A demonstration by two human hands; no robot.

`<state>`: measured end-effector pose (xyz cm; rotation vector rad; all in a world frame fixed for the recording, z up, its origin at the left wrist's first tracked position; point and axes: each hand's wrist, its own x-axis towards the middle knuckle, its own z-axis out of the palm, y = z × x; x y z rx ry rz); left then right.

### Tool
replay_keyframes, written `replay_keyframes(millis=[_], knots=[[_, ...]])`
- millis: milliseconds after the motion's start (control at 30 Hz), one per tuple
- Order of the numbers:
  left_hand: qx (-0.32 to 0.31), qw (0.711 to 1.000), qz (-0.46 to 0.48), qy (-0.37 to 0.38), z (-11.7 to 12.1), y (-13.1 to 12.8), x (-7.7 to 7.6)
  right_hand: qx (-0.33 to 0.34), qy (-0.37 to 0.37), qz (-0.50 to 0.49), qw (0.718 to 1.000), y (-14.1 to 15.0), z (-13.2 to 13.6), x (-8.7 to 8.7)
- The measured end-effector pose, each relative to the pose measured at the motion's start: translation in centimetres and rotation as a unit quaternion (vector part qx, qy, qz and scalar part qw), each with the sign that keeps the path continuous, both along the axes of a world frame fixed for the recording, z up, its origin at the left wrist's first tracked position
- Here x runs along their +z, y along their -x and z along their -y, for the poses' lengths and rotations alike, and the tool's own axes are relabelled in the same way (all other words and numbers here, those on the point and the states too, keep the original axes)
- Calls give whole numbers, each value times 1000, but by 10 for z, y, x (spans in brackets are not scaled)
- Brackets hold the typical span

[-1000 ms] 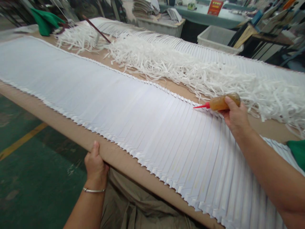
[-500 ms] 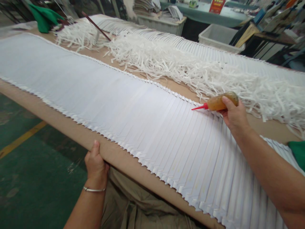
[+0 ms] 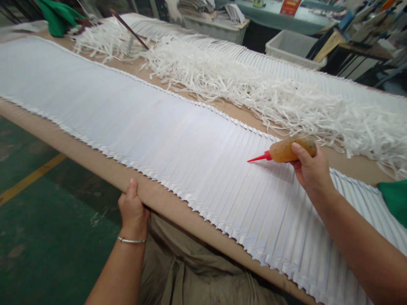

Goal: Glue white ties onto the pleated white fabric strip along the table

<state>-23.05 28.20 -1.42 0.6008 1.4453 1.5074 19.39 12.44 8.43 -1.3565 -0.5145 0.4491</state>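
Observation:
My right hand [image 3: 313, 167] is wrapped round a squeeze bottle [image 3: 286, 150] of amber liquid, tilted so its red nozzle points left and down. The nozzle tip is at or just above a long row of overlapping white paper pieces [image 3: 203, 156]; I cannot tell whether it touches. These pieces lie fanned across the table like shingles, with folded, jagged ends along both sides. At the near side, my left hand [image 3: 133, 212] grips the brown table edge [image 3: 155, 199], thumb on top and the other fingers hidden beneath.
Beyond the row lies a heap of white strips [image 3: 222, 76], with another fanned paper row [image 3: 254, 55] behind it. A dark red stick [image 3: 129, 29] leans by the heap. Green cloths [image 3: 394, 199] lie at right and far left. Grey bins [image 3: 292, 46] stand behind the table.
My right hand has brought the bottle nearer and slightly left, its nozzle moving from near the row's far edge toward the middle. My left hand stays on the table edge.

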Motion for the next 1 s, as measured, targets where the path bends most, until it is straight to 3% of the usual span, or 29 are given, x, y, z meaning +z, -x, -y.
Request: replay_keyframes(millis=[433, 700, 833, 1000], knots=[[-6, 1000, 4, -22, -2, 4, -10, 13, 53, 58, 997, 58, 45, -12], [-14, 999, -4, -35, -1, 2, -11, 63, 102, 113, 986, 87, 74, -19], [-13, 999, -2, -33, -1, 2, -11, 86, 129, 153, 976, 101, 84, -15], [-17, 999, -5, -34, -1, 3, -13, 76, 153, 238, 956, 112, 93, 1]])
